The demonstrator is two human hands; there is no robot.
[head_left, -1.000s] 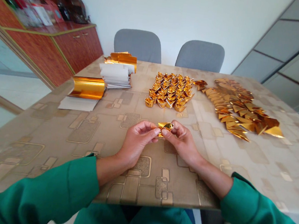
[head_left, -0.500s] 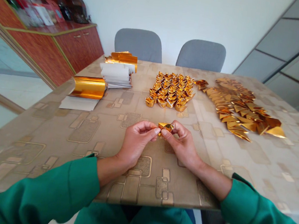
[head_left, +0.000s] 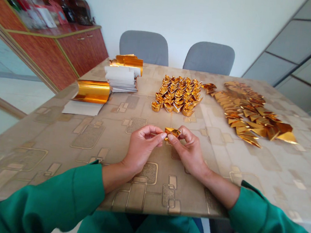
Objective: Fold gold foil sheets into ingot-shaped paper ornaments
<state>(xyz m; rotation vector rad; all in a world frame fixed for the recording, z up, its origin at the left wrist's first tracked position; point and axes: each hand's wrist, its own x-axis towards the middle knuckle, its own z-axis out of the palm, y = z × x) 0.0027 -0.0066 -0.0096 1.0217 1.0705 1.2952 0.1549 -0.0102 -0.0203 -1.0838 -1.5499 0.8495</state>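
Observation:
Between my two hands is a small folded piece of shiny gold paper point(head_left: 172, 131), held just above the table near its front. My left hand point(head_left: 143, 145) pinches its left end between thumb and fingers. On the other side, my right hand point(head_left: 189, 148) grips the right end, its thumb pressed against the near face. Beyond my hands stand rows of finished gold paper ingots point(head_left: 177, 94), packed close together. Part of the held piece is covered by my fingertips.
At the right lies a spread of flat folded gold paper pieces point(head_left: 251, 112). A curled gold sheet point(head_left: 92, 91) and a stack of white-backed paper point(head_left: 121, 79) rest at the left. A patterned cloth covers the table point(head_left: 82, 168); two grey chairs point(head_left: 144, 47) stand behind it.
Almost nothing differs. Both hands keep their pinch on the gold paper piece in the same spot, and the piles stay where they were.

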